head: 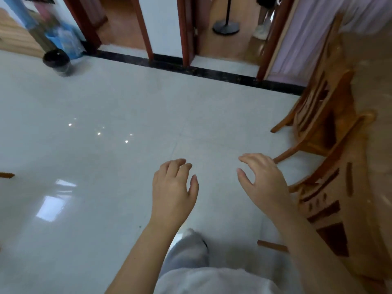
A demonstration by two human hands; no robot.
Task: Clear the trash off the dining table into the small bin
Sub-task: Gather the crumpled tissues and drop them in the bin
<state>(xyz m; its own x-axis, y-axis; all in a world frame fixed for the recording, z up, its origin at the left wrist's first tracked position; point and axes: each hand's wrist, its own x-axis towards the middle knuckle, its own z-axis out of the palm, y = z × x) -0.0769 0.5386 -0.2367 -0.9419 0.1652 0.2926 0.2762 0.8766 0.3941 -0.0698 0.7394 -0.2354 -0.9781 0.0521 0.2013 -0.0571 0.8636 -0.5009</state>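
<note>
White floor spreads wide ahead of you, up to a black strip by the doorways. Wooden chairs line your right edge. The small bin stands far left. Your left hand and right hand hold nothing, fingers apart.

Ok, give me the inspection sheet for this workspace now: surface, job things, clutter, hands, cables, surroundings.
Surface: glossy white tiled floor with light reflections.
Job's things: small round black bin on the floor, far left by the wall; no trash seen.
Clutter: nothing seen.
Grippers: left hand and right hand both open, empty.
Cables: nothing seen.
Surroundings: carved wooden chairs at right; black round-based stand in a doorway.
</note>
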